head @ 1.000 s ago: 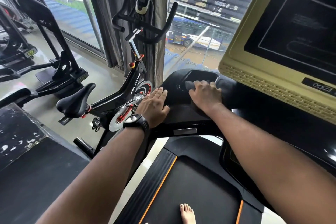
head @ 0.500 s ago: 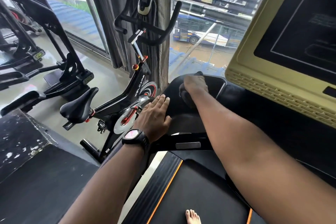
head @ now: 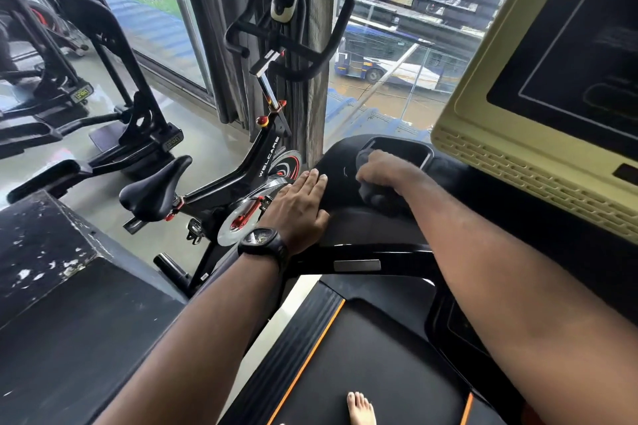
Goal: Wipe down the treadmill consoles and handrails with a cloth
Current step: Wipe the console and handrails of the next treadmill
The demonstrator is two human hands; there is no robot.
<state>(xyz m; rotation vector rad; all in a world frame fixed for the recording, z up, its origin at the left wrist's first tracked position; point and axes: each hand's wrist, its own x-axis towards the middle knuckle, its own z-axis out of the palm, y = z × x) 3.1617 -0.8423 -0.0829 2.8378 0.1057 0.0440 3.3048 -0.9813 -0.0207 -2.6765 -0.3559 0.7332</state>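
Cloth (head: 374, 195) at console recess (head: 402, 148).
Your right hand (head: 383, 171) clutches it on the recess's near rim; left hand (head: 298, 207) lies flat, leftward.

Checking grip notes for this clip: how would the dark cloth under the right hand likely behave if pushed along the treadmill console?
Probably floppy: the cloth bunches into soft folds under the right hand. Likely light, since curled fingers alone seem to hold it. On the glossy black console it would probably slide easily rather than catch.
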